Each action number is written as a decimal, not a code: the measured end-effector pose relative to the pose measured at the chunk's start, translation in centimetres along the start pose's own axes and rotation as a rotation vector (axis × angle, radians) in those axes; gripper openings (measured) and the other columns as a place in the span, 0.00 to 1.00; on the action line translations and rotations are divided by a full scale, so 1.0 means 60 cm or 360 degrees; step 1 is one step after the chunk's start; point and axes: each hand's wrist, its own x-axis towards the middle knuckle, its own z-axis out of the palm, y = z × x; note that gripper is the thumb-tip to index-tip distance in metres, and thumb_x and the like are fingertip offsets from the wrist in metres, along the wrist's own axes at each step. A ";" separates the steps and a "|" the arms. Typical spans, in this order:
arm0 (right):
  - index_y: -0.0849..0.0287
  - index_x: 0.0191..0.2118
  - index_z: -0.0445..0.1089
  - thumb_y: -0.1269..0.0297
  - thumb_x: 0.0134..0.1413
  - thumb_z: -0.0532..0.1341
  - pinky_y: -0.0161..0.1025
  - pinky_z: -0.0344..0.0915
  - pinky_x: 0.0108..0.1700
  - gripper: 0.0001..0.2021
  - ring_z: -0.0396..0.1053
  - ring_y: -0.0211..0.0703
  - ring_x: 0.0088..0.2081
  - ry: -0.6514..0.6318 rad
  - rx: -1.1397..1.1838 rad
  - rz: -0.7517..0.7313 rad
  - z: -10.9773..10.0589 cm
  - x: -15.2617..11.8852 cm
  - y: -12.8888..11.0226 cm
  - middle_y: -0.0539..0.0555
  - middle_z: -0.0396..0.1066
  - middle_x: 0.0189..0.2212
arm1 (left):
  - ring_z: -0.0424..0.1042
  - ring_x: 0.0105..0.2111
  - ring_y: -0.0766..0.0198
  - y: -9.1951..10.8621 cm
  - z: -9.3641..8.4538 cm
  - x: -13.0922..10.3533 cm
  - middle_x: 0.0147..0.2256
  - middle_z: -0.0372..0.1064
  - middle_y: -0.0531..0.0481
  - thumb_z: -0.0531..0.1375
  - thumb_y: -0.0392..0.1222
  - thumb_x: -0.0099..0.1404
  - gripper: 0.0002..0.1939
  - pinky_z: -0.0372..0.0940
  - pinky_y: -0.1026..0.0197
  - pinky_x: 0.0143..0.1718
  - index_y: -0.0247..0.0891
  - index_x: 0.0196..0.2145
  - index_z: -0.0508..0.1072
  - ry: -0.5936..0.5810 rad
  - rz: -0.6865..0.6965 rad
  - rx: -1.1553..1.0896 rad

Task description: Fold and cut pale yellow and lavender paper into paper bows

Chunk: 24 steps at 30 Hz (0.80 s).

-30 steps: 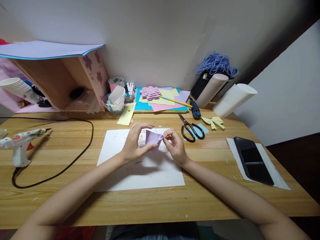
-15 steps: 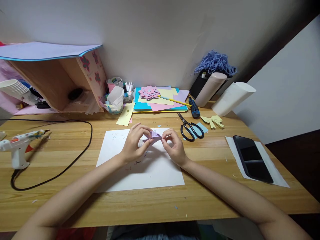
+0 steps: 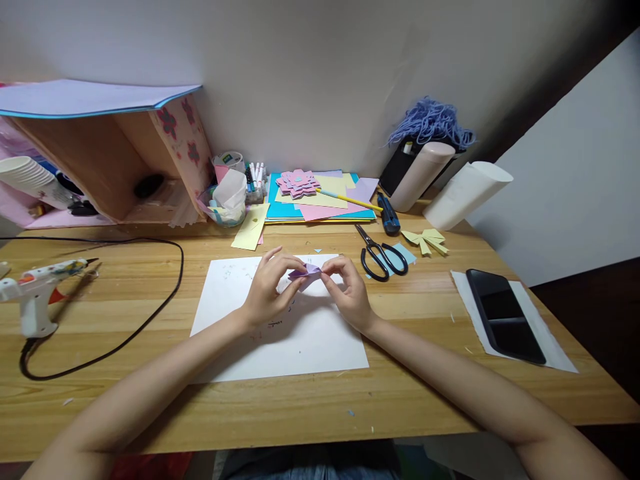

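A sheet [image 3: 300, 357] lies in the middle of the table [image 3: 200, 427]. The left hand [image 3: 270, 288] and right hand [image 3: 350, 293] are over it, with a paper piece [image 3: 313, 271] between them. On the left lies a glue gun [image 3: 37, 303], with a box [image 3: 186, 163] behind it. Behind the sheet is a paper pile [image 3: 327, 211], with a paper flower [image 3: 299, 183] on top. Scissors [image 3: 371, 245] lie near the sheet's far right corner. Farther right, a phone [image 3: 505, 317] lies on more paper [image 3: 544, 333].

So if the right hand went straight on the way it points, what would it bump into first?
The right hand would first meet the folded purple paper it is pinching, then probably the left hand, though depth is hard to judge.
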 end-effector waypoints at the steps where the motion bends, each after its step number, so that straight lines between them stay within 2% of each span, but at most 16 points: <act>1: 0.55 0.37 0.62 0.67 0.57 0.56 0.43 0.63 0.43 0.02 0.65 0.42 0.37 0.0008 0.0007 -0.0013 0.000 0.000 0.001 0.52 0.64 0.33 | 0.70 0.37 0.64 0.000 0.000 -0.001 0.35 0.71 0.51 0.55 0.38 0.62 0.04 0.53 0.47 0.55 0.41 0.37 0.66 0.0004 -0.0007 0.0005; 7: 0.55 0.37 0.64 0.67 0.57 0.55 0.44 0.63 0.45 0.02 0.65 0.43 0.39 -0.0053 -0.0019 -0.0048 0.000 -0.001 0.002 0.53 0.64 0.34 | 0.70 0.36 0.65 0.000 0.002 -0.001 0.35 0.71 0.52 0.56 0.36 0.62 0.06 0.52 0.48 0.56 0.41 0.38 0.66 -0.0004 0.0010 -0.0002; 13: 0.54 0.39 0.62 0.67 0.57 0.56 0.42 0.64 0.45 0.04 0.66 0.41 0.39 -0.0020 0.0095 0.0004 0.002 -0.003 0.003 0.52 0.64 0.35 | 0.70 0.37 0.65 0.002 0.000 0.000 0.35 0.71 0.52 0.55 0.35 0.62 0.07 0.51 0.48 0.56 0.41 0.39 0.67 -0.0023 0.0036 0.0020; 20: 0.55 0.38 0.65 0.66 0.57 0.56 0.43 0.64 0.44 0.03 0.66 0.43 0.39 -0.0060 -0.0038 -0.0022 -0.002 0.000 -0.002 0.53 0.65 0.34 | 0.70 0.37 0.65 0.003 0.002 -0.002 0.36 0.71 0.52 0.56 0.37 0.62 0.07 0.48 0.46 0.58 0.41 0.39 0.67 0.0007 0.0003 0.0070; 24: 0.55 0.36 0.66 0.67 0.57 0.56 0.44 0.63 0.43 0.02 0.65 0.43 0.38 -0.0093 -0.0149 -0.0106 -0.003 0.002 -0.009 0.53 0.66 0.33 | 0.71 0.38 0.63 0.005 0.003 -0.004 0.36 0.72 0.52 0.57 0.40 0.61 0.07 0.45 0.44 0.60 0.42 0.39 0.68 0.0068 0.0034 0.0212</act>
